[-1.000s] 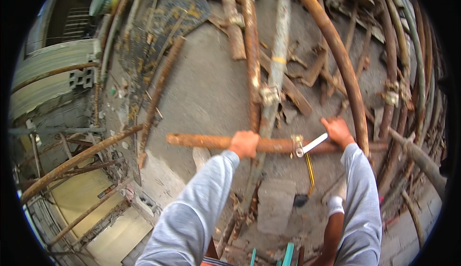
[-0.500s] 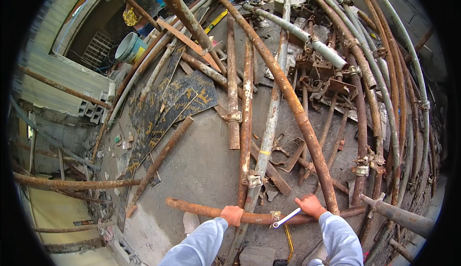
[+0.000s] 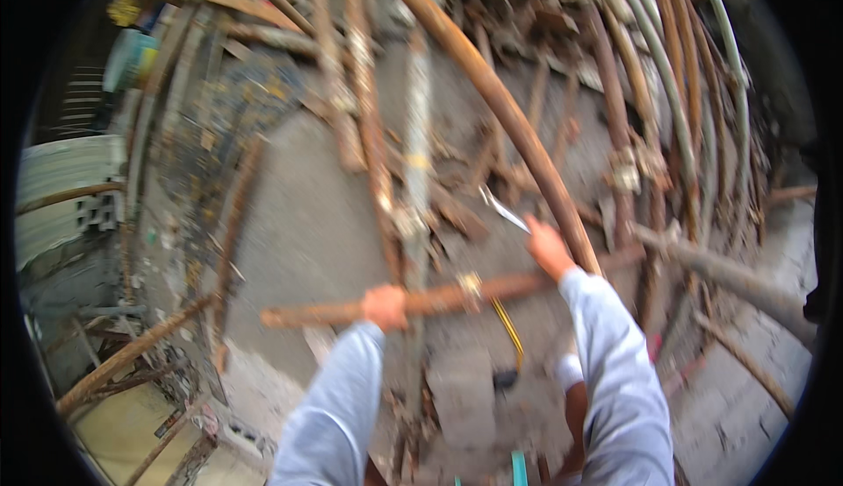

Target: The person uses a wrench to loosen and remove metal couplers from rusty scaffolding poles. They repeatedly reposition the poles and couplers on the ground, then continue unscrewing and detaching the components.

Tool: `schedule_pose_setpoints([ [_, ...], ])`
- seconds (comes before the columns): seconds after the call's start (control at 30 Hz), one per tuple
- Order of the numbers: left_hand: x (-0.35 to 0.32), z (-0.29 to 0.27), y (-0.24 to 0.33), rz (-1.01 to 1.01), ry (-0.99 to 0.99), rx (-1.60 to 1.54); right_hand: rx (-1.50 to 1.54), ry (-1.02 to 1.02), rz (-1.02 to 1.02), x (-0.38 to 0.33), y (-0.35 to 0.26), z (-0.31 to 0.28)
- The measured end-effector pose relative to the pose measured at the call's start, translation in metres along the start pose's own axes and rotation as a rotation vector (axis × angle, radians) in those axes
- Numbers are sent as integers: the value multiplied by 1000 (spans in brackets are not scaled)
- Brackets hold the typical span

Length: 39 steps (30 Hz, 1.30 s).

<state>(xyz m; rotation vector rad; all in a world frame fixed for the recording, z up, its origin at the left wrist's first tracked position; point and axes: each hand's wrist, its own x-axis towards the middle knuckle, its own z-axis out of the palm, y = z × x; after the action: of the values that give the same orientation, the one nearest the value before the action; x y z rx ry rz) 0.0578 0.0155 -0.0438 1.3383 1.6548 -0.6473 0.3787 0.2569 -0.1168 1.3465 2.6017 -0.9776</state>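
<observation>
My left hand (image 3: 385, 305) grips a rusty horizontal scaffold pipe (image 3: 307, 314) that runs across in front of me. A metal coupler (image 3: 472, 286) sits on this pipe between my two hands. My right hand (image 3: 546, 248) is raised just above the pipe's right part and holds a silver wrench (image 3: 503, 209) that points up and to the left. Both arms wear light grey sleeves. The picture is blurred by motion.
Many rusty scaffold pipes (image 3: 492, 100) lie and lean over a concrete slab (image 3: 307, 214), with couplers and wood scraps among them. A yellow-handled tool (image 3: 507, 337) hangs below the pipe. At the left are a corrugated sheet (image 3: 61, 187) and a drop to lower levels.
My right hand has lifted the wrench off the coupler, up and to the right. My left hand keeps its hold on the pipe. The view has swung down.
</observation>
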Motion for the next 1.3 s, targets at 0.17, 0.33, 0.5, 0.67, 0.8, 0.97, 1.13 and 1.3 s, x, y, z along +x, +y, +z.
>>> schedule_pose_setpoints([
  [0.17,-13,-22,8,-13,71,-48,64,-268,126,-77,-130,-40],
  [0.33,-6,-30,8,-15,10,-11,48,-245,546,-186,-194,-36],
  [0.5,-10,-30,8,-20,-11,-17,37,-267,625,-227,-242,-18],
  [0.67,-11,-29,8,-9,8,-31,67,-207,660,-226,-268,1],
  [0.8,-11,-30,8,-7,14,-39,2,-260,675,-220,-271,8],
  [0.97,-9,-30,5,34,8,-46,-158,-345,432,-242,-202,24],
  [1.13,-3,-17,-2,49,37,-32,-254,-392,152,-240,-147,14],
  [1.3,-8,-32,10,22,2,20,-449,-361,-254,-199,-64,-20],
])
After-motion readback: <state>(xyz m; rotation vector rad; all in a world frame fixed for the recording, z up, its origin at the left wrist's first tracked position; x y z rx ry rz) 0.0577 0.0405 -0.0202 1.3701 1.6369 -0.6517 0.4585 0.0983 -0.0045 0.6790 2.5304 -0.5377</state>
